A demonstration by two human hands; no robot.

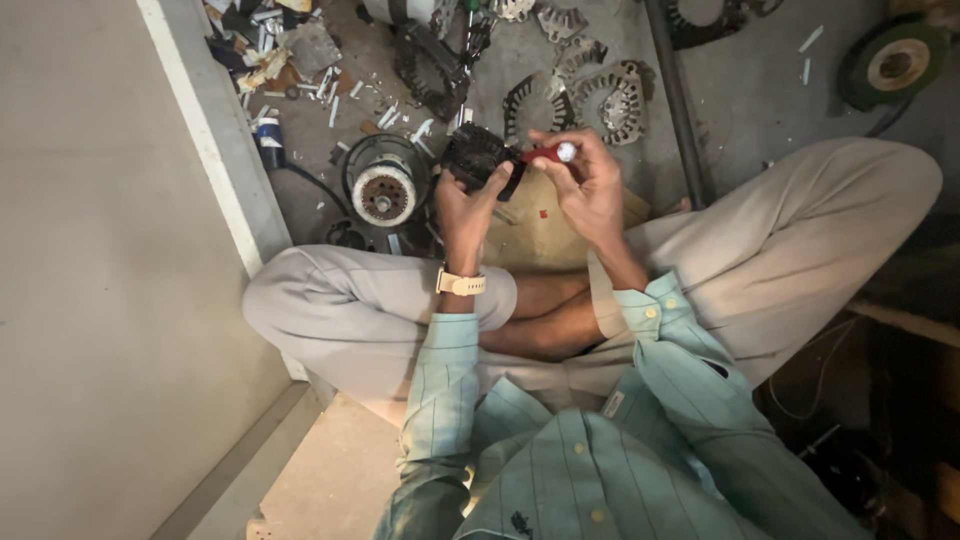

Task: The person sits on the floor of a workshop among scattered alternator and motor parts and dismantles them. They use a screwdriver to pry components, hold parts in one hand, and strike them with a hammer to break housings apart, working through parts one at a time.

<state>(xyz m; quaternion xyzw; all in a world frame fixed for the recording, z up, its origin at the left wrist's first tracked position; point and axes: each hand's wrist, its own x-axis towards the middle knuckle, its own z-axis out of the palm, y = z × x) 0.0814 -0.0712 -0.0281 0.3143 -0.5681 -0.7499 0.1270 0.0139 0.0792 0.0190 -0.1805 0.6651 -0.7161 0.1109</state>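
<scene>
Sitting cross-legged on a grey concrete floor [760, 90], you looked straight down at your own lap; your left hand [465, 205] was curled around a small dark motor part [480, 158], thumb on one side and fingers wrapped behind it, holding it just above your knees; your right hand [585, 180] was closed in a pinch on a red-handled tool [548, 153] with a pale round end, its tip lying against the dark part, so the two hands nearly met; a pale-strapped watch [460, 283] sat on your left wrist; you wore a light green checked shirt and beige trousers; a flat piece of brown cardboard [540, 235] lay on the floor beneath your hands; just left of the dark part stood a round motor housing [385, 185] with a pale ring of copper-coloured teeth inside; beyond your hands lay several curved metal stator pieces [615, 100], with small white scraps scattered near them; a green and cream disc [895, 65] rested at the far right; a pale wall [90, 250] ran down your left side.
</scene>
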